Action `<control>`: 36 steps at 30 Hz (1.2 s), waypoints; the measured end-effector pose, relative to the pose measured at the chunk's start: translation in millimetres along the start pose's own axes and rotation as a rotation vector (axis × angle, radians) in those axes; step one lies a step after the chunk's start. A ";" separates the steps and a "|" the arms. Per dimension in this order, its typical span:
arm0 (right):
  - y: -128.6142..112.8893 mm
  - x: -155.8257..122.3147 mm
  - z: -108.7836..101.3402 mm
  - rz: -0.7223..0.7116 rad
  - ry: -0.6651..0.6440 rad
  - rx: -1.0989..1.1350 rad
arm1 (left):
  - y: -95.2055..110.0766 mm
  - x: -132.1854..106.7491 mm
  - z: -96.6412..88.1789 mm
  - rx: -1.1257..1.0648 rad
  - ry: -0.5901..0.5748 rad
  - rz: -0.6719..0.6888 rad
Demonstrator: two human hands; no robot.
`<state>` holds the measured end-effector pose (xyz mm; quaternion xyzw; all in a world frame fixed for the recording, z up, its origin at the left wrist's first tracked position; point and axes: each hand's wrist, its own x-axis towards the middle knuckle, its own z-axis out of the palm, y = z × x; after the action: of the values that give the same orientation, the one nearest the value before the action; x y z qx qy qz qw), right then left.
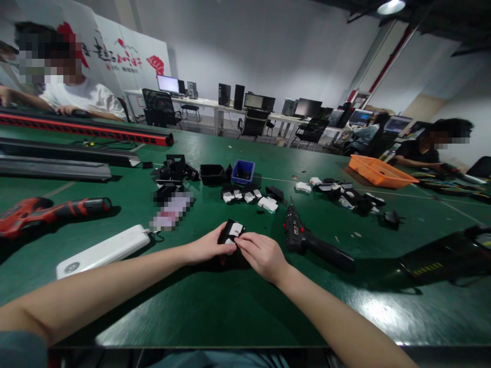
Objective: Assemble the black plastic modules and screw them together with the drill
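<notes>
My left hand (209,247) is closed round a small black plastic part with white pieces (235,229), held just above the green table (184,301). The fingertips of my right hand (264,254) are pinched together against the part's right side; whatever is between them is too small to make out. Beyond my hands lie similar black parts with white pieces (251,196) and a loose white piece (268,204). Just right of my right hand rests a black power screwdriver (307,240), its bit pointing away from me.
Left are a red-black power tool (49,212), a white elongated device (103,250) and a phone (172,210). A blue bin (243,172) and black bin (212,174) stand behind. Right are more parts (345,194), an orange tray (379,173) and a black case (441,258). Other people sit around.
</notes>
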<state>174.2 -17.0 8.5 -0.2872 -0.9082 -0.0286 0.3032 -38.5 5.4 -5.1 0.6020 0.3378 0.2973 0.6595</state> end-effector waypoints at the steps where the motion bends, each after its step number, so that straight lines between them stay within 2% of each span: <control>1: 0.4 -0.2 0.4 0.002 0.008 0.004 | 0.9 -0.1 0.4 0.008 0.000 0.000; 5: 0.6 -0.6 2.5 0.000 0.005 0.036 | 2.8 -0.7 0.6 0.015 -0.014 0.001; 13: -9.4 2.2 1.0 0.090 -0.044 0.214 | -0.2 -4.3 -0.8 -0.058 -0.019 -0.018; 17: -4.3 -3.4 1.0 0.083 -0.030 0.222 | 3.8 -6.2 1.7 -0.089 -0.014 -0.002; 21: 19.1 -6.0 -16.2 0.190 0.013 0.010 | 1.3 -4.2 -1.0 -0.252 0.027 -0.065; 24: 41.6 -4.7 -31.5 0.314 -0.074 -0.276 | -2.7 -2.0 -4.4 -0.312 0.051 -0.099; 26: 53.3 -4.6 -34.2 0.358 -0.171 -0.438 | -4.2 -1.5 -5.5 -0.325 0.046 -0.102; 30: 63.4 -6.5 -20.7 0.341 -0.349 -0.558 | -3.4 -3.2 -5.0 -0.324 0.000 -0.084; 36: 64.2 -5.2 -4.4 0.273 -0.397 -0.578 | -2.4 -4.2 -4.0 -0.326 -0.024 -0.065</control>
<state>214.6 32.9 1.3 -0.4791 -0.8571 -0.1869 0.0286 -44.3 4.3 -7.3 0.4791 0.2966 0.3196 0.7618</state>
